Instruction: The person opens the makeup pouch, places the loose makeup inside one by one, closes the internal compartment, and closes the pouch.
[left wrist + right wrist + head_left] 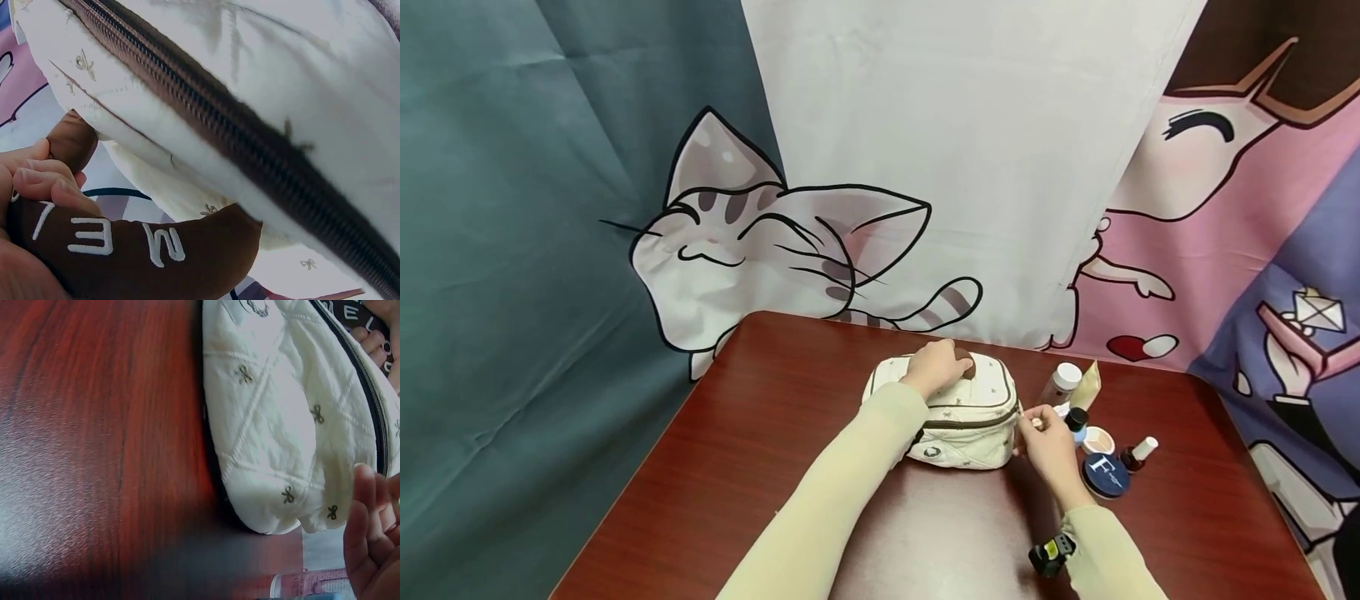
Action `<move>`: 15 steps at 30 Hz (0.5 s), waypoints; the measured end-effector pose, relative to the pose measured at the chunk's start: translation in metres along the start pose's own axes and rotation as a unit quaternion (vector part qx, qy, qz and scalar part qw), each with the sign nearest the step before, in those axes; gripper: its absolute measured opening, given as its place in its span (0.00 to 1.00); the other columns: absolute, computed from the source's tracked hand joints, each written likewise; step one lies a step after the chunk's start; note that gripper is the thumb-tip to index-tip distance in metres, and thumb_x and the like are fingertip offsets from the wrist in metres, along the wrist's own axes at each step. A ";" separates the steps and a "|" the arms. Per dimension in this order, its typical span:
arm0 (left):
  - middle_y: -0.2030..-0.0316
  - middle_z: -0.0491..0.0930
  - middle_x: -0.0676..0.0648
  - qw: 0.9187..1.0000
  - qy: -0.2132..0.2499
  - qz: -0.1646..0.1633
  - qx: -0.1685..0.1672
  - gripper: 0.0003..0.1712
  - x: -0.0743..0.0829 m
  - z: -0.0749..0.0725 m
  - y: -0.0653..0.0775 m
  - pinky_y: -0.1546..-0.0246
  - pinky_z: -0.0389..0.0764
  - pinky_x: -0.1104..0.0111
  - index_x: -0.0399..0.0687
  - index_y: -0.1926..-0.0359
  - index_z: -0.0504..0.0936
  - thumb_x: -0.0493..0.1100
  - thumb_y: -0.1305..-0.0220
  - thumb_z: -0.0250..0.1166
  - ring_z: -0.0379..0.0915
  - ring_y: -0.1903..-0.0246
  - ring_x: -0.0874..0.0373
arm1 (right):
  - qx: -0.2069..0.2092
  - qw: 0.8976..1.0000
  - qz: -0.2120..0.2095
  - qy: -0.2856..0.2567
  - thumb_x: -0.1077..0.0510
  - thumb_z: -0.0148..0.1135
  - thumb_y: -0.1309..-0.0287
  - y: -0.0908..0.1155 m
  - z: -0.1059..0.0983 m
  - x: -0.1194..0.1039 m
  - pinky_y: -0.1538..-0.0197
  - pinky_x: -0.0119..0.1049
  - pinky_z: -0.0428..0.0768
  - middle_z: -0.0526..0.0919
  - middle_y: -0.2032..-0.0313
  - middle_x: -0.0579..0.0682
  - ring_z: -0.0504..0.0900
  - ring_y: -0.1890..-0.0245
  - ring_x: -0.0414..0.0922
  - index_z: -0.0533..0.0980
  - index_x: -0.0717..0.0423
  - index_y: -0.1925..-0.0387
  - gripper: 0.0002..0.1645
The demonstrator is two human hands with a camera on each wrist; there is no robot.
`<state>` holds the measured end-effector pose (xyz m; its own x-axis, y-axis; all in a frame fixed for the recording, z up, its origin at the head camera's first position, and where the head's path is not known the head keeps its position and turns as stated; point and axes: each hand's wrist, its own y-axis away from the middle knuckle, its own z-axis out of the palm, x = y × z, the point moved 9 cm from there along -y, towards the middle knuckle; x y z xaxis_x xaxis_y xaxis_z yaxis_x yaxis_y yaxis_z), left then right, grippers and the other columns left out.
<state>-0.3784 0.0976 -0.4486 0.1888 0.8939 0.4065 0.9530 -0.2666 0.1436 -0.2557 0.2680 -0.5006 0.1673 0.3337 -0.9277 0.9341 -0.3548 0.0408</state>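
A cream quilted cosmetic bag [966,450] with small bow prints stands upright on the table, its dark zipper [250,147] running along the upper edge with the teeth meshed where they show. My left hand [932,367] grips the brown top handle [128,247], which bears white lettering, its fingers curled over it. At the bag's right end, my right hand [1051,442] has thumb and forefinger pinched together at the zipper line. The zipper pull itself is hidden by those fingers. In the right wrist view the fingertips [364,487] lie right against the bag's side.
Right of the bag stand a white-capped jar [1066,379], a yellowish tube [1087,387], a black-capped bottle [1077,421], a round compact [1098,441], a dark blue round case [1105,475] and a white-capped nail polish bottle [1138,454]. A printed curtain [985,167] hangs behind the table [715,467].
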 end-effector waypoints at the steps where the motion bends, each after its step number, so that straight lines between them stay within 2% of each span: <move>1: 0.52 0.78 0.48 1.000 0.002 -0.002 0.000 0.29 0.000 0.000 0.000 0.64 0.75 0.63 0.50 0.43 0.73 0.63 0.37 0.54 0.75 0.56 0.53 | 0.002 1.000 -0.009 0.006 0.64 0.52 0.42 0.001 0.000 -0.002 0.81 0.36 0.75 0.75 0.84 0.54 0.77 0.86 0.48 0.69 0.65 0.66 0.05; 5: 0.52 0.78 0.49 1.000 0.010 -0.004 0.008 0.28 -0.002 -0.002 -0.001 0.62 0.75 0.63 0.50 0.45 0.74 0.63 0.37 0.54 0.75 0.54 0.54 | 0.013 0.998 -0.044 0.037 0.65 0.55 0.46 0.006 0.001 -0.008 0.81 0.32 0.73 0.76 0.85 0.52 0.77 0.86 0.44 0.71 0.63 0.71 0.03; 9: 0.49 0.77 0.48 0.999 0.038 -0.011 0.007 0.30 -0.004 -0.003 -0.001 0.59 0.75 0.63 0.51 0.41 0.72 0.63 0.37 0.54 0.74 0.52 0.53 | 0.016 0.994 -0.076 0.073 0.65 0.58 0.48 0.010 0.006 -0.014 0.82 0.31 0.71 0.76 0.86 0.49 0.75 0.87 0.41 0.72 0.61 0.74 0.03; 15: 0.44 0.74 0.47 0.996 0.086 -0.022 -0.002 0.33 -0.006 -0.002 -0.003 0.55 0.73 0.64 0.51 0.37 0.69 0.63 0.37 0.55 0.72 0.51 0.54 | 0.007 0.981 -0.135 0.137 0.62 0.61 0.50 0.019 0.017 -0.024 0.81 0.32 0.69 0.75 0.89 0.44 0.74 0.88 0.38 0.74 0.55 0.75 0.04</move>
<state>-0.3831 0.0922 -0.4500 0.1031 0.8302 0.5478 0.9583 -0.2305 0.1689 -0.2468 0.2387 -0.4839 -0.0046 0.6392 -0.7690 0.9522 -0.2320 -0.1985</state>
